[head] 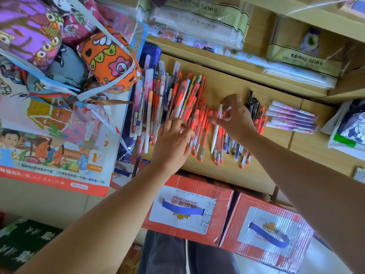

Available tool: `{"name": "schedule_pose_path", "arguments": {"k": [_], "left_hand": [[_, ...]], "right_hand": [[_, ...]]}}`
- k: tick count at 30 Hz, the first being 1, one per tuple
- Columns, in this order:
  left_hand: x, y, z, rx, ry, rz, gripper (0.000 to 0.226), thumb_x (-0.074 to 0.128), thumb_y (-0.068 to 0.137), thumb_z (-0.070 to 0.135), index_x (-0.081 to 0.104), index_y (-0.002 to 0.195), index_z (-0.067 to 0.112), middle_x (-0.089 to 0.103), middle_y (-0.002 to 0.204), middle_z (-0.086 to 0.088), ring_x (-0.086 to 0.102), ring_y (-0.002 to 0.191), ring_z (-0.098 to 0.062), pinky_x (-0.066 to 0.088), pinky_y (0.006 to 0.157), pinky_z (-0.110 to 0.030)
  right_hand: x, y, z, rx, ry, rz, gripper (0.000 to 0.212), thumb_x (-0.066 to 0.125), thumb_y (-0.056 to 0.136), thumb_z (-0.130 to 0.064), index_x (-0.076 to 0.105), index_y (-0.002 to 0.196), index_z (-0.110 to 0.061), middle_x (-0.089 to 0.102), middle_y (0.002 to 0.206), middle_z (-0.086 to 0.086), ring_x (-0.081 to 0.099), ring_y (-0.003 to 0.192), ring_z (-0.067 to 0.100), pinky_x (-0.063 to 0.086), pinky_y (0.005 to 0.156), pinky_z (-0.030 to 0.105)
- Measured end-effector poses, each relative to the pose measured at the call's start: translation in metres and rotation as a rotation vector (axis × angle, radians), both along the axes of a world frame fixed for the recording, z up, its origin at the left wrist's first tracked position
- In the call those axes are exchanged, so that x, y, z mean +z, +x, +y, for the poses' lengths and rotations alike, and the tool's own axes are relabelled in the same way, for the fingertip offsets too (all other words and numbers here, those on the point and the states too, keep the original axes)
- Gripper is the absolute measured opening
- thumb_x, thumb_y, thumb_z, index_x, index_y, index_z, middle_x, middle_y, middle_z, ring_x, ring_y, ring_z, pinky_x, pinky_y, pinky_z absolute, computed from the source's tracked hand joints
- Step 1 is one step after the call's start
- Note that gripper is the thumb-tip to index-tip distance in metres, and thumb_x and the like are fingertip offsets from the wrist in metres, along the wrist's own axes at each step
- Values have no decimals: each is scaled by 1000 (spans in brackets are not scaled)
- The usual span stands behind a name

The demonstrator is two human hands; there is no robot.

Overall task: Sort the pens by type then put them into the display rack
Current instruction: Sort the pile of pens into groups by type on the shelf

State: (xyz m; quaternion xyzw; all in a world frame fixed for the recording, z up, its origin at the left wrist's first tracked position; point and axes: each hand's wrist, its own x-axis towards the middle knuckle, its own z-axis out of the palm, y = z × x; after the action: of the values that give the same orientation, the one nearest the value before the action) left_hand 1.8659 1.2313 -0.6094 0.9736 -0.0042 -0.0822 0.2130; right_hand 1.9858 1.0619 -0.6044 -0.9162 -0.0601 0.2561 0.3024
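A pale wooden shelf (227,84) runs across the middle of the view, seen from above, with stock in clear wrappers on the tier behind it. A large packet printed with cartoon children (49,151) overhangs the shelf's left end. Two red cardboard beer boxes (187,194) stand side by side below the shelf's near edge. A bundle of bright patterned fabric pouches (110,56), tied with pale ribbon, sits at the far left corner.

A wide heap of pens (187,99), mostly with orange-red caps and grips, covers the left and middle of the shelf, lying roughly from the far edge to the near edge. Both bare forearms reach in from below. The left hand (173,139) lies on the near side of the heap with its fingers bent and their tips among the red pens; whether it grips any cannot be told. The right hand (236,113) is over the middle of the shelf with its fingers curled.

A neat group of purple pens (292,117) lies towards the right end, well apart from the heap. A few black pens (253,104) lie just beside the right hand, between it and the purple group. The right hand pinches a white pen (214,137) near its far end; its near end points at the near edge, over the red pens.
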Motion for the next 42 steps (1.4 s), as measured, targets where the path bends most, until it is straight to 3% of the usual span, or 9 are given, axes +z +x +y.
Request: {"name": "schedule_pose_path", "arguments": {"k": [7, 10, 13, 15, 19, 28, 32, 38, 42], "left_hand": [[18, 0, -12, 200, -470, 242, 28, 51, 97, 29, 56, 118, 10, 68, 92, 1, 64, 78, -11, 53, 72, -27], [19, 0, -11, 314, -547, 315, 26, 42, 101, 27, 55, 102, 5, 54, 64, 5, 53, 55, -13, 43, 57, -33], [19, -11, 5, 441, -531, 271, 24, 36, 102, 19, 45, 85, 5, 41, 57, 5, 41, 49, -14, 32, 53, -35], [20, -21, 17, 501, -417, 236, 19, 36, 102, 18, 44, 88, 7, 38, 58, 8, 41, 51, -13, 28, 55, -29], [17, -40, 32, 596, -400, 207, 12, 38, 100, 15, 37, 89, 10, 40, 60, 2, 46, 57, -25, 25, 53, -32], [7, -45, 27, 641, -466, 217, 23, 32, 94, 23, 36, 77, 7, 45, 65, -7, 46, 59, -27, 40, 57, -41], [8, -46, 24, 651, -458, 209, 21, 36, 97, 16, 37, 79, 7, 53, 70, -15, 51, 63, -32, 48, 61, -49], [13, -44, 20, 598, -317, 207, 14, 38, 98, 13, 40, 85, 6, 37, 63, 1, 40, 58, -21, 27, 53, -30], [13, -41, 17, 632, -337, 254, 12, 39, 98, 15, 46, 96, 6, 42, 58, 7, 45, 53, -16, 34, 51, -30]], "right_hand": [[28, -2, 9, -351, 432, 354, 28, 71, 85, -12, 48, 101, -13, 68, 73, 7, 68, 65, 17, 57, 70, 33], [33, -9, 30, -291, 465, 394, 24, 70, 86, -15, 49, 98, -15, 70, 73, 7, 70, 70, 23, 60, 73, 39], [27, -16, 49, -56, 340, 123, 23, 61, 92, -16, 49, 112, -19, 67, 98, -2, 66, 86, 10, 57, 77, 29], [21, -20, 58, 265, 189, -117, 37, 58, 90, -11, 51, 125, -21, 58, 122, 0, 55, 110, 16, 50, 92, 36], [10, -24, 54, 720, -183, -196, 47, 56, 89, -11, 50, 134, -21, 37, 146, 3, 30, 136, 27, 42, 102, 46], [0, -22, 18, 752, -90, -411, 48, 64, 74, -1, 63, 120, -16, 50, 138, 11, 45, 124, 35, 43, 94, 53], [-8, -29, 25, 895, -83, -359, 48, 67, 72, 0, 64, 118, -15, 55, 131, 10, 49, 120, 35, 47, 95, 53], [-1, -22, -3, 860, -115, -400, 40, 68, 67, 0, 68, 106, -11, 60, 115, 12, 54, 104, 36, 51, 84, 52], [-1, -27, 16, 879, -25, -440, 46, 65, 72, -1, 66, 115, -15, 60, 118, 9, 56, 107, 32, 48, 90, 48]]}}
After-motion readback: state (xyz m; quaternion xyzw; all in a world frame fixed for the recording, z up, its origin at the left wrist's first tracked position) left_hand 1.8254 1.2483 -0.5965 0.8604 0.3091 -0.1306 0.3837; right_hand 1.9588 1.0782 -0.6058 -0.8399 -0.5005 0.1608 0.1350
